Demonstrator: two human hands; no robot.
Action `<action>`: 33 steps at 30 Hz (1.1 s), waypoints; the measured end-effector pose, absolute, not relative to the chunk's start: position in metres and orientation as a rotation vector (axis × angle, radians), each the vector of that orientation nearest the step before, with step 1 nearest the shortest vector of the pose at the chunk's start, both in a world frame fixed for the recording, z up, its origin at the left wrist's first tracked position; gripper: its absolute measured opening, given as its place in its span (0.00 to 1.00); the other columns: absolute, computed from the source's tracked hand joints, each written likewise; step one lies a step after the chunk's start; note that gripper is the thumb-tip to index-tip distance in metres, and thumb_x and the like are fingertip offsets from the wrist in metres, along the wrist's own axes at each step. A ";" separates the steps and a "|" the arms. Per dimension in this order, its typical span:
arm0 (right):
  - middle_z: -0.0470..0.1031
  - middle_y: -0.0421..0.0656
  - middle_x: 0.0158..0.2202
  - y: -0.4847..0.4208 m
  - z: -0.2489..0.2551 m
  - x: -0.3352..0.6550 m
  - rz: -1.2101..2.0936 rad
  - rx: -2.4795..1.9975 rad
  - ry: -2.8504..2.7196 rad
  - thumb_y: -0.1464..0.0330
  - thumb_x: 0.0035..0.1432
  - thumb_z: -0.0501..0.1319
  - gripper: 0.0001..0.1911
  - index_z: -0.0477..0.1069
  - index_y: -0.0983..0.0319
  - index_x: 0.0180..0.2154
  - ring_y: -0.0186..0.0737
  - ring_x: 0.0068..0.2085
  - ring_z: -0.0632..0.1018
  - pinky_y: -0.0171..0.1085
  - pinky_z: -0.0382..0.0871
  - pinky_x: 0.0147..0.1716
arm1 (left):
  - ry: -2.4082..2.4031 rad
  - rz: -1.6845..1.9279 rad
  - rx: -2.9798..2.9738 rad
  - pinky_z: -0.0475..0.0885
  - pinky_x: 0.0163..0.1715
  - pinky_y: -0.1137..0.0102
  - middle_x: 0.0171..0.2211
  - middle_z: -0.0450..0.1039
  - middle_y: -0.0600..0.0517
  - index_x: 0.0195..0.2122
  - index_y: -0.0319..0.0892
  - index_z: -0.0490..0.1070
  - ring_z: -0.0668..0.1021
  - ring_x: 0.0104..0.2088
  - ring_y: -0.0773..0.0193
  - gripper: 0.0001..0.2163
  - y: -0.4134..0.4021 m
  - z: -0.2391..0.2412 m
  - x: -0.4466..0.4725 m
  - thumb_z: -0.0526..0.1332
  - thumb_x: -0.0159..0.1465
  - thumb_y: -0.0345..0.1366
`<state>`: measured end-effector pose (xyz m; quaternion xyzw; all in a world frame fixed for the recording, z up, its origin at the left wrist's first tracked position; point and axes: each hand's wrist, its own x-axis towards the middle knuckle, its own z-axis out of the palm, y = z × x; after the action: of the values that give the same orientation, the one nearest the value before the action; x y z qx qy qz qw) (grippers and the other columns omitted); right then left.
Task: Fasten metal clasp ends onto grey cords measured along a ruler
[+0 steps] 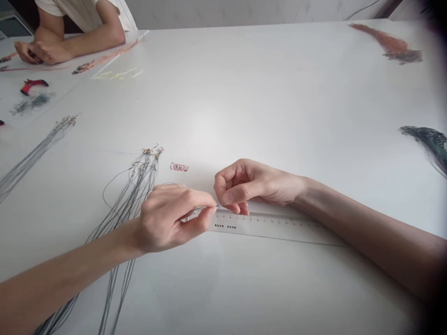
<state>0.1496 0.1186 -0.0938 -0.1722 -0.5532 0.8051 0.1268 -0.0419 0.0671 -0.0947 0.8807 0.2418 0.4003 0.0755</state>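
Note:
My left hand (178, 216) pinches a thin grey fishing line (218, 205) between thumb and forefinger. The tips of my right hand (247, 186) are closed on the same line, very near the left fingertips. Whether a hook sits at the right fingertips is too small to tell. Just beneath both hands lies a clear ruler (265, 228), partly covered by them. A bundle of grey lines with small hooks (148, 158) spreads under my left wrist and forearm. Beyond the left hand is a small wrapper with a red-framed label (179, 167).
Another hooked line bundle (42, 144) lies at the left. At far left are red-handled pliers (33, 86), a dark tangle (33, 103) and a co-worker's hands (45, 51). An orange-brown bundle (391, 43) and a dark green bundle (428, 139) lie at right.

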 end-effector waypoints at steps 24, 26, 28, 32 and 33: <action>0.67 0.36 0.20 0.118 -0.093 0.150 2.343 -0.509 -1.615 0.77 0.52 0.57 0.05 0.66 0.68 0.24 0.24 0.21 0.68 0.25 0.63 0.20 | 0.792 1.216 2.648 0.57 0.13 0.78 0.13 0.55 0.62 0.30 0.39 0.65 0.57 0.14 0.76 0.05 0.067 -0.096 -0.041 0.59 0.59 0.24; 0.67 0.36 0.20 0.118 -0.093 0.150 2.347 -0.504 -1.613 0.77 0.52 0.57 0.06 0.66 0.68 0.24 0.24 0.21 0.68 0.25 0.63 0.20 | 0.784 1.221 2.653 0.57 0.13 0.78 0.13 0.54 0.62 0.30 0.39 0.65 0.57 0.14 0.76 0.05 0.068 -0.096 -0.041 0.59 0.59 0.24; 0.67 0.36 0.20 0.118 -0.093 0.150 2.352 -0.498 -1.612 0.78 0.52 0.57 0.06 0.66 0.68 0.24 0.24 0.21 0.68 0.25 0.63 0.20 | 0.763 1.233 2.662 0.57 0.13 0.78 0.13 0.53 0.63 0.31 0.39 0.65 0.57 0.14 0.76 0.05 0.068 -0.097 -0.042 0.58 0.59 0.24; 0.67 0.36 0.20 0.117 -0.093 0.150 2.349 -0.501 -1.613 0.78 0.52 0.57 0.06 0.66 0.69 0.24 0.24 0.21 0.68 0.25 0.63 0.20 | 0.744 1.216 2.666 0.56 0.14 0.78 0.13 0.51 0.63 0.31 0.39 0.64 0.57 0.14 0.76 0.05 0.068 -0.097 -0.042 0.58 0.59 0.23; 0.67 0.36 0.20 0.118 -0.093 0.150 2.348 -0.503 -1.616 0.77 0.52 0.57 0.06 0.66 0.68 0.24 0.24 0.21 0.68 0.25 0.63 0.20 | 0.747 1.211 2.664 0.56 0.14 0.78 0.13 0.51 0.63 0.31 0.39 0.64 0.57 0.14 0.76 0.05 0.068 -0.097 -0.042 0.58 0.59 0.23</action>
<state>0.1497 0.1176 -0.0933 -0.1724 -0.5539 0.8051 0.1235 -0.0422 0.0676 -0.0969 0.8805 0.2467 0.4002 0.0605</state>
